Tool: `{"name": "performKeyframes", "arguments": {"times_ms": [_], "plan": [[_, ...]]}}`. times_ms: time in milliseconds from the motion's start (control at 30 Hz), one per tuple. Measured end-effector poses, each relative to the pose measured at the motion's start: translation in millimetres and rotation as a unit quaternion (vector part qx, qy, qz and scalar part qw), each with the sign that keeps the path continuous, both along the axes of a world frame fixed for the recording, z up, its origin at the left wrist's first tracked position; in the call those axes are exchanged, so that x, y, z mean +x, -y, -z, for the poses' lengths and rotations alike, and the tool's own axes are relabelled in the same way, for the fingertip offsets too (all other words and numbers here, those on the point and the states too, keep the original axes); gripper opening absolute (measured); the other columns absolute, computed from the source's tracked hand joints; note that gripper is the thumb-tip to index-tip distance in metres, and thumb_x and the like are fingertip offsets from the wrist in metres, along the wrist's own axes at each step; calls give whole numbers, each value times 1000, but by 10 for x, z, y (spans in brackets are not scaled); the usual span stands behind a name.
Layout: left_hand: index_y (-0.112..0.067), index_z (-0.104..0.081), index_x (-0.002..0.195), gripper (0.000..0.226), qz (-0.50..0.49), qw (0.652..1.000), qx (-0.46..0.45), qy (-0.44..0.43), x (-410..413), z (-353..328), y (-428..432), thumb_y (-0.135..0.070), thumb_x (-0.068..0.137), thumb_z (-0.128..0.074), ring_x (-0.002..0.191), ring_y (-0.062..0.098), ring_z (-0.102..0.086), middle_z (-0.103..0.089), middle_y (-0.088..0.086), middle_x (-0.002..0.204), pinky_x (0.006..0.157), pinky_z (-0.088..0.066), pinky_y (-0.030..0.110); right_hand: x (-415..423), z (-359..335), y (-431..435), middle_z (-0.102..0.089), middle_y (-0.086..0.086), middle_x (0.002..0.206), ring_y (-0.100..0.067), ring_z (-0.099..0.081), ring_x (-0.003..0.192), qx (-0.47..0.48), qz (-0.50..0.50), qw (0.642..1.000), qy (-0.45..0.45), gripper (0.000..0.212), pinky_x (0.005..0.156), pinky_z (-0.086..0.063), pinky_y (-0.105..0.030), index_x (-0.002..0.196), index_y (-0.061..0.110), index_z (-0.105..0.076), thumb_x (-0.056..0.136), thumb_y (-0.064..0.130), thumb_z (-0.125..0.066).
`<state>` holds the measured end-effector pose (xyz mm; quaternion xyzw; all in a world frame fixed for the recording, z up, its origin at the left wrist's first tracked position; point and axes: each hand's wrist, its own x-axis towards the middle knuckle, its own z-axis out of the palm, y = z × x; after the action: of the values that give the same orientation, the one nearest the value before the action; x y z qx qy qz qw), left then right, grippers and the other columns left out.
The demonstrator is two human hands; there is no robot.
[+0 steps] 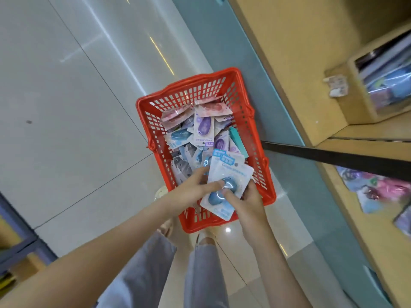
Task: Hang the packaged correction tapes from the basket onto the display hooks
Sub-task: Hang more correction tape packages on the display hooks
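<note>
Glossy pale tiled floor [66,130], red plastic lattice basket [195,92] standing on it, wooden shelf unit [278,41] just beside.

A red basket [201,90] of slotted plastic stands on the floor [66,107] at the middle of the view, its long axis running from 12 to 6 o'clock and its handles folded down along the rim. It holds a loose heap of packaged correction tapes [200,132], flat white cards with clear blisters, pink ones toward 12 o'clock, purple and blue ones lower, lying crossed and tilted. At the basket's 5 o'clock corner a few blue packs [232,172] are lifted above the heap, fanned and face up with headers toward 12 o'clock, pinched between the left hand [195,187] at 9 o'clock and the right hand [250,203] at 5 o'clock.
</note>
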<state>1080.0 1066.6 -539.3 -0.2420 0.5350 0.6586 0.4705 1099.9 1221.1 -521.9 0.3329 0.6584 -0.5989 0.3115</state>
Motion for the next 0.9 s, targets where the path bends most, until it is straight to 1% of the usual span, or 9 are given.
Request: {"name": "performKeyframes", "arguments": {"times_ms": [67,133,233,367,467,667,733,800,900], "plan": [[-24,-51,128,40,11,998,46,-37,-155,-476,41,-28,91,-64,114,12,-61,-65,-6,124,98,-47,31,-184,-498,-15,-70,2,115,-13,-68,102,-40,15,999,-27,53,76,-56,-24,124,24,-54,82,-5,-68],[-23,-51,129,45,15,995,55,-81,-303,-1029,64,-31,87,-66,116,16,-61,-65,-4,125,100,-46,38,-341,-1047,-51,-70,0,116,-16,-68,103,-67,16,996,-54,54,77,-56,-26,123,23,-55,76,5,-73],[-23,-51,124,44,15,988,67,-141,-527,-1925,75,-29,83,-64,109,12,-64,-68,-9,116,90,-52,30,-536,-1948,-91,-69,-3,117,-18,-67,104,-87,-6,992,-91,57,77,-54,-26,127,19,-54,73,14,-71],[-19,-50,127,52,61,969,53,-234,-757,-3092,79,-38,81,-65,113,12,-61,-64,0,123,96,-51,35,-709,-3158,-106,-69,-9,107,-12,-67,91,-42,-7,985,-166,36,73,-55,-25,116,11,-57,84,2,-68],[-16,-50,128,67,90,951,28,-295,-848,-3921,-8,-54,76,-67,116,19,-60,-62,7,125,98,-48,46,-715,-4008,-153,-68,-10,112,-21,-66,102,-23,6,975,-220,35,84,-56,-37,116,11,-57,84,11,-71],[-18,-55,117,25,109,898,38,-425,-716,-5492,-453,-24,93,-61,100,5,-65,-67,-4,111,80,-51,18,-448,-5575,-535,-70,-3,112,-17,-68,99,2,-2,940,-341,50,82,-56,-32,117,13,-56,75,34,-73],[-26,-55,110,27,106,873,53,-472,-593,-5980,-638,-32,86,-64,96,-1,-65,-66,-9,108,82,-52,20,-284,-6024,-744,-70,-3,111,-17,-67,100,16,-6,922,-386,50,83,-56,-33,116,13,-57,74,36,-73],[-30,-53,111,41,115,852,71,-506,-402,-6401,-848,-42,76,-69,101,4,-65,-66,-9,112,88,-53,28,-71,-6435,-960,-69,-4,112,-17,-67,100,27,-6,903,-428,50,83,-54,-35,113,13,-57,74,37,-76],[-31,-52,110,40,113,818,95,-555,-108,-6899,-1215,-35,79,-75,97,3,-66,-66,-6,113,84,-54,26,287,-6952,-1303,-68,-5,113,-17,-65,103,35,0,872,-488,50,86,-54,-34,113,11,-56,73,32,-79]]}}
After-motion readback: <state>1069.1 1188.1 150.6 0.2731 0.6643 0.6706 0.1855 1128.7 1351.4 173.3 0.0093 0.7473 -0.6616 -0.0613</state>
